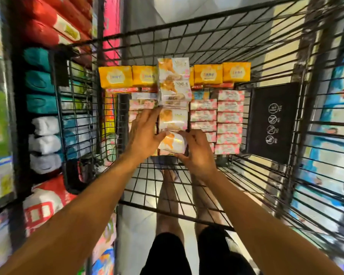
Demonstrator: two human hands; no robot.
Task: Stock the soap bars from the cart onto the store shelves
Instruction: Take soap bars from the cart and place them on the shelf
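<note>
Teal packs [39, 82] above white packs [45, 143], possibly tissues.

We look down into a black wire shopping cart [207, 46]. A long column of white-and-orange wrapped soap bars [174, 86] runs up its middle. Our left hand [145, 133] lies against the column's left side, fingers straight. Our right hand [197, 149] grips the nearest white-and-orange bar [172, 142] at the column's near end. Yellow wrapped packs [115, 76] line the far end. Pink-and-white boxes [229, 118] are stacked to the right, beside a black placard [272, 120].
</note>
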